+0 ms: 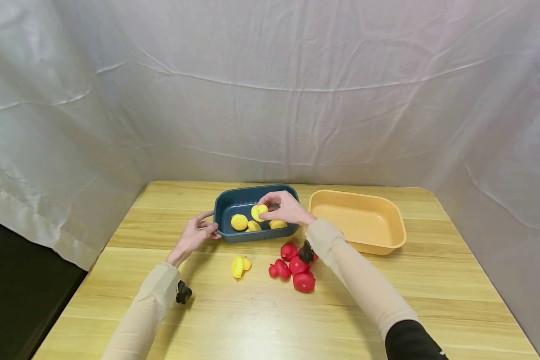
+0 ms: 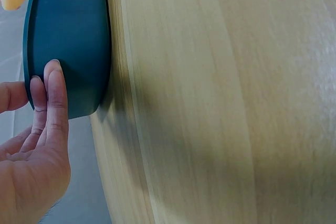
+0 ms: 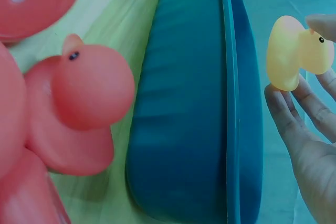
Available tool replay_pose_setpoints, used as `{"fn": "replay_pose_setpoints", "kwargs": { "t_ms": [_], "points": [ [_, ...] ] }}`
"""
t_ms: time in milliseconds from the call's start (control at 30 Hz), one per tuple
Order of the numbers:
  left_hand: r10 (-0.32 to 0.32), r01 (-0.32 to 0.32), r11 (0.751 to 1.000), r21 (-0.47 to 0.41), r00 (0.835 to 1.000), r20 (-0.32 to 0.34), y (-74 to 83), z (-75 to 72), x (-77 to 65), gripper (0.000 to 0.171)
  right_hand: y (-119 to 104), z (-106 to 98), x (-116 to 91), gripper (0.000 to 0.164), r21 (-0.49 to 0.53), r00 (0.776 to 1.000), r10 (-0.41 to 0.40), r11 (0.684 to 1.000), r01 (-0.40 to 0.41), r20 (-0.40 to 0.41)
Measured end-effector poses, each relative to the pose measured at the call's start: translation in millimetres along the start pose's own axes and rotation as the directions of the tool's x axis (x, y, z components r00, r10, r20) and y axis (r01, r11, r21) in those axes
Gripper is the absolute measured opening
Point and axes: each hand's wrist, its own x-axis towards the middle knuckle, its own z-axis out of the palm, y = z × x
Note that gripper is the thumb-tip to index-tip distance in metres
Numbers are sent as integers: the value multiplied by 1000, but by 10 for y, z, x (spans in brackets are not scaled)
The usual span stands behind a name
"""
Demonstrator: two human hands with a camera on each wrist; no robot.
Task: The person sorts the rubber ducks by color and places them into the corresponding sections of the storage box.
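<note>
My right hand [image 1: 288, 207] pinches a yellow rubber duck [image 3: 286, 53] between thumb and fingers, above the inside of a dark blue bin [image 1: 256, 237]. Several more yellow ducks, one of them a round yellow duck [image 1: 239, 222], lie in that bin. At the bin's left end, my left hand [image 1: 197, 235] holds the corner, with fingers [image 2: 56, 98] against the outer wall and another digit at the rim. Another yellow duck [image 1: 237, 267] lies on the table in front of the bin. Several red rubber ducks [image 1: 304, 282] are grouped below my right wrist.
An orange-yellow bin [image 1: 360, 215] stands to the right of the blue one. Both sit toward the back of the wooden table [image 1: 387, 310], before a pale hanging cloth [image 1: 270, 100]. Small black wrist cameras, such as the left wrist camera [image 1: 183, 292], hang from both sleeves.
</note>
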Motion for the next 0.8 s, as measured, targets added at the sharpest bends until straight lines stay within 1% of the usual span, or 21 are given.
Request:
{"fn": "replay_pose_setpoints", "kwargs": {
  "t_ms": [167,300,467,533,633,700,800],
  "points": [
    [-3,3,1000,5,1000,6,-5,-11,3,58,53,-29,76,28,-1,1000,21,1000,-21,-15],
    [9,-9,1000,-7,1000,3,1,-6,-2,58,100,-49,125,28,-6,999,22,1000,-23,-23],
    [83,-82,995,-54,996,15,5,-4,-28,59,150,-75,175,27,-31,998,44,998,-45,-39],
    [97,-96,994,-58,995,22,6,-8,-35,60,170,-83,196,27,-45,997,55,997,-57,-45],
    [64,-64,997,-37,998,13,13,-6,-32,58,183,-92,221,26,-62,996,76,995,-79,-49],
    [25,-25,1000,-11,1000,7,19,-3,-24,58,184,-96,238,26,-76,995,89,993,-92,-52],
    [-3,3,1000,-4,1000,4,29,-3,-21,59,189,-97,261,26,-88,993,101,991,-105,-55]
  ]
}}
